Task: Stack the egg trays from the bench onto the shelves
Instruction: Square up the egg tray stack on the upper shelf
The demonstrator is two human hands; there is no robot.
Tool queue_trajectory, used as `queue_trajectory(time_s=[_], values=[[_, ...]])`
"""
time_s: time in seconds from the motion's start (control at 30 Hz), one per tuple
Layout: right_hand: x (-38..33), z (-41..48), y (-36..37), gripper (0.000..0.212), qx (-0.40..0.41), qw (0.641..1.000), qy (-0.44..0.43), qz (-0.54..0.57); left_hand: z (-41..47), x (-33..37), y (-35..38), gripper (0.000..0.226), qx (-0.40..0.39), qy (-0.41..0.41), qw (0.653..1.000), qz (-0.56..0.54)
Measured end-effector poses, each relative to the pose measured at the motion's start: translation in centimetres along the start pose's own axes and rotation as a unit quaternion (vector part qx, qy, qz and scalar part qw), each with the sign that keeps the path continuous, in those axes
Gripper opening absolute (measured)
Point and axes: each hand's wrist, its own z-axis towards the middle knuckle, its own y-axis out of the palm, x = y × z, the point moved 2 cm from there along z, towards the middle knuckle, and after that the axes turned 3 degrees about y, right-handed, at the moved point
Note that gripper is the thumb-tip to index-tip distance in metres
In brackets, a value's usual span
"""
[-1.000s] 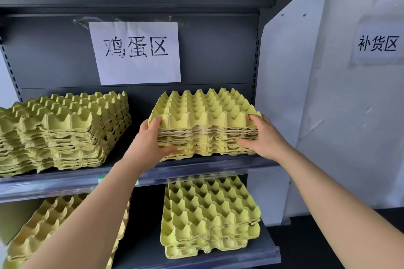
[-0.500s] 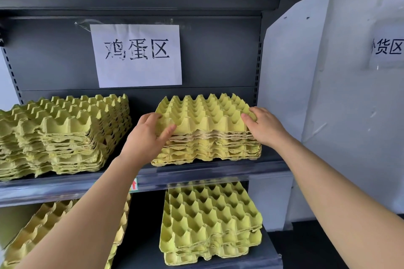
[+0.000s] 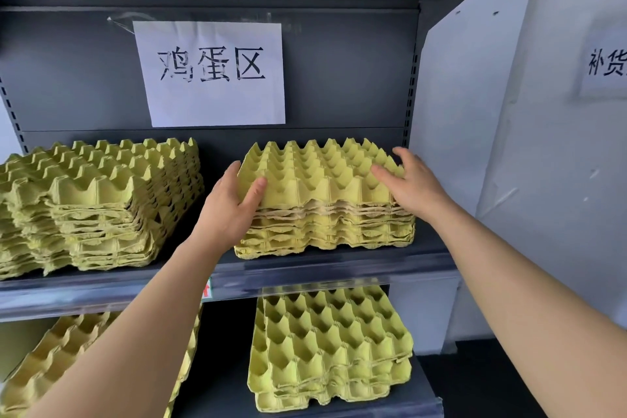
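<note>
Dark grey shelving fills my view. Its back panel point(image 3: 339, 78) has a white paper sign point(image 3: 213, 75) taped at 12 o'clock, with printed characters on it. White wall point(image 3: 549, 214) is out at 3 o'clock, with a second sign point(image 3: 607, 68) cut by the frame edge.

Upper shelf point(image 3: 305, 271) crosses mid-frame. On it, slightly toward 3 o'clock of frame centre, sits the centre stack point(image 3: 325, 214) of yellow-green pulp egg trays. It lies flat, front edge near the shelf lip, right side close to the upright.

Left hand point(image 3: 227, 210) clasps the stack's near left corner, thumb pressed on the front face of the top tray, fingers along the left side. Right hand point(image 3: 414, 183) lies on the top tray's right corner, at 3 o'clock of the stack. Its fingers are spread and loose, gripping nothing. Both bare forearms come up from 6 o'clock.

At 9 o'clock of that stack, well apart on the same shelf, I see the left stack point(image 3: 91, 207). It is turned askew and its trays are not lined up.

Lower shelf point(image 3: 407, 407) holds the lower right stack point(image 3: 329, 346) at 6 o'clock under the centre stack, top tray skewed from those beneath. Lower left stack point(image 3: 51, 360) is at 8 o'clock, partly hidden by the left forearm and the shelf lip. I can't count the trays in any stack.
</note>
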Motion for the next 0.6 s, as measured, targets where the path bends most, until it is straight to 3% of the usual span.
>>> queue_trajectory(time_s=[0.23, 0.6], values=[[3.2, -4.0, 0.7, 0.087, -0.025, 0.996, 0.020, 0.083, -3.0, -1.3, 0.9, 0.065, 0.009, -0.033, 0.999, -0.036], [2.6, -4.0, 0.7, 0.093, -0.046, 0.998, 0.025, 0.037, -3.3, -0.7, 0.9, 0.067, -0.006, -0.045, 0.998, -0.053]])
